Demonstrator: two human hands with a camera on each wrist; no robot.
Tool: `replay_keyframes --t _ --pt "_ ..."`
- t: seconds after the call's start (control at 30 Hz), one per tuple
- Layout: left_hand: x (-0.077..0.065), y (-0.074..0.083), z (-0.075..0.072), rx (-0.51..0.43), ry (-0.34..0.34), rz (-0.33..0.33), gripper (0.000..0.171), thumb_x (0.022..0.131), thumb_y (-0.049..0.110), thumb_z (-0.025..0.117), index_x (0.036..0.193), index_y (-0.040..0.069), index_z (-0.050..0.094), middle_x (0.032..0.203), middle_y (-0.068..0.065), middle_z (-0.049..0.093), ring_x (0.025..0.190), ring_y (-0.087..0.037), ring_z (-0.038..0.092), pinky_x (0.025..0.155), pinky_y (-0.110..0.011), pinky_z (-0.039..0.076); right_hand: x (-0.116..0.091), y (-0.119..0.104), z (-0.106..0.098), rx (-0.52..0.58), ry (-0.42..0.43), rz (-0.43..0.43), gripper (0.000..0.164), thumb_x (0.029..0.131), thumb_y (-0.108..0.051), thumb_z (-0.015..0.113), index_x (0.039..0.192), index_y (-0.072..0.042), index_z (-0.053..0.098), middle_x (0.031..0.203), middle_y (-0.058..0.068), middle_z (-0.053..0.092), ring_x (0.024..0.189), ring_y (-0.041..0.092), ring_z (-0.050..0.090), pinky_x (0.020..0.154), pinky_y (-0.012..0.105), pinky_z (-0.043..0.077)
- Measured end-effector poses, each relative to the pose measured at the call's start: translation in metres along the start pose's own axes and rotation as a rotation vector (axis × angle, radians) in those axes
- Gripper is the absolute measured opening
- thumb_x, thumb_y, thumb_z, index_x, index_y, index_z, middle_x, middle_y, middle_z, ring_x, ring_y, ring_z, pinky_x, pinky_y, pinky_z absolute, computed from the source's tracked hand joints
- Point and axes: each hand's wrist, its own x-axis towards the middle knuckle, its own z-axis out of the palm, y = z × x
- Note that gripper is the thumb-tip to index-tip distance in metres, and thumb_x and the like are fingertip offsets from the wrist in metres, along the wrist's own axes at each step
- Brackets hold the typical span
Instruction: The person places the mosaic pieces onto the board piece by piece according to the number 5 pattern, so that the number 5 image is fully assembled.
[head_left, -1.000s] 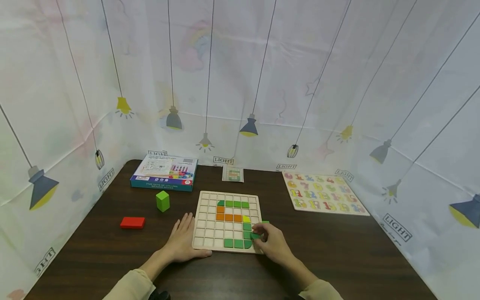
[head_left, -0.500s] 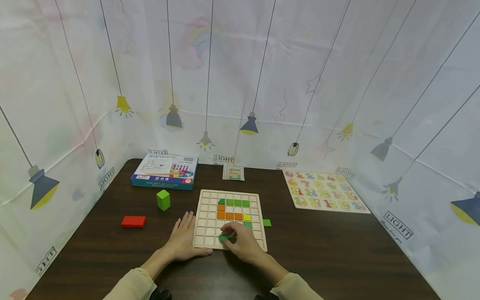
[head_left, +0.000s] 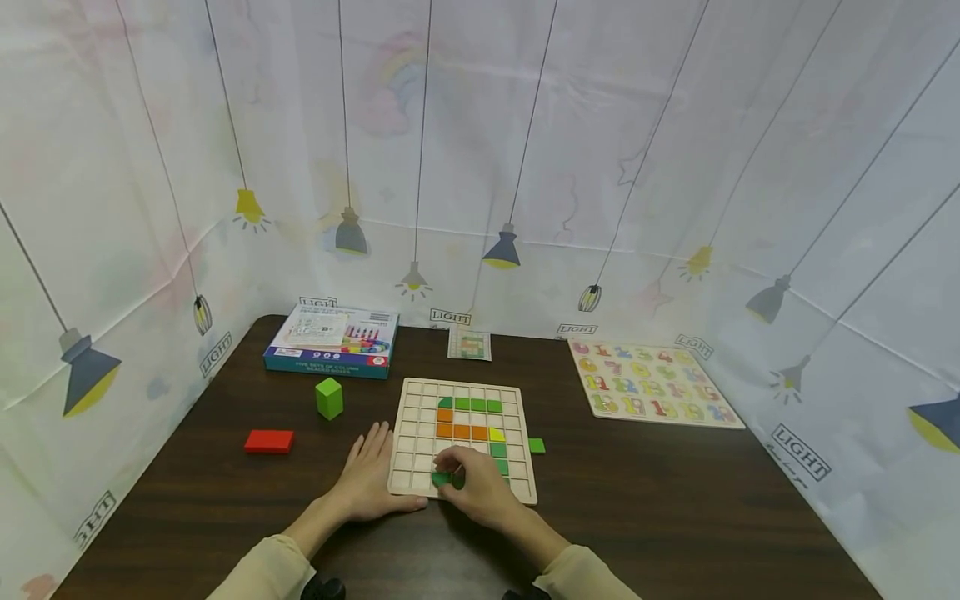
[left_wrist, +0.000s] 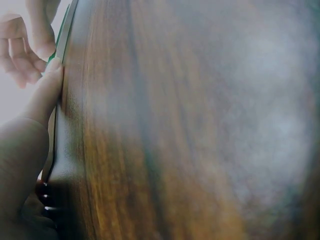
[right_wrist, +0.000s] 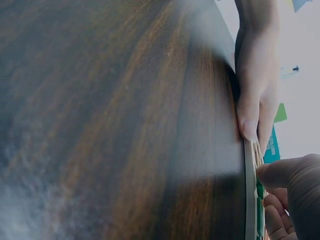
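Observation:
A wooden grid board [head_left: 412, 417] lies on the dark table, with green, orange and yellow tiles set in some squares. My left hand [head_left: 365, 479] rests at its left side, fingers straight and thumb along the near left corner. My right hand [head_left: 480, 487] pinches a dark green tile [head_left: 441, 479] over the board's front row, left of the green tiles there; it partly covers those tiles. In the right wrist view the thumb [right_wrist: 282, 172] presses at the green tile [right_wrist: 259, 189], low against the board. Whether the tile sits fully in a square cannot be seen.
A loose green tile [head_left: 536, 446] lies by the board's right edge. To the left are a green block [head_left: 328, 398] and a red block [head_left: 269, 442]. Behind stand a boxed set [head_left: 330, 342] and a small pattern card [head_left: 469, 343]; a number board [head_left: 652, 383] lies at right.
My right hand has carried the dark green tile leftward from the board's right side to its front row, then shifted slightly left. My left hand has stayed put.

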Motion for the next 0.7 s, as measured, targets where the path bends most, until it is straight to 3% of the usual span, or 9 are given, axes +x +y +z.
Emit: replay_keyframes --t 0.33,0.7 --pt "-0.003 0.010 -0.008 -0.004 0.009 0.014 0.121 0.069 0.070 0.067 0.143 -0.013 0.021 0.149 -0.032 0.017 0.139 -0.043 0.010 0.108 -0.058 0.009 0.000 0.002 -0.001 -0.012 0.009 0.007 0.026 0.079 0.000 0.072 0.103 -0.004 0.064 0.092 0.001 0.065 0.082 0.010 0.061 0.070 0.023 0.051" --pt "-0.004 0.011 -0.009 0.023 -0.007 -0.011 0.121 0.069 0.070 0.067 0.144 -0.012 0.020 0.150 -0.030 0.017 0.140 -0.041 0.009 0.109 -0.057 0.009 -0.002 0.000 -0.004 0.000 0.001 0.042 0.027 0.079 -0.003 0.073 0.105 -0.006 0.064 0.093 0.001 0.065 0.082 0.009 0.060 0.072 0.023 0.050"
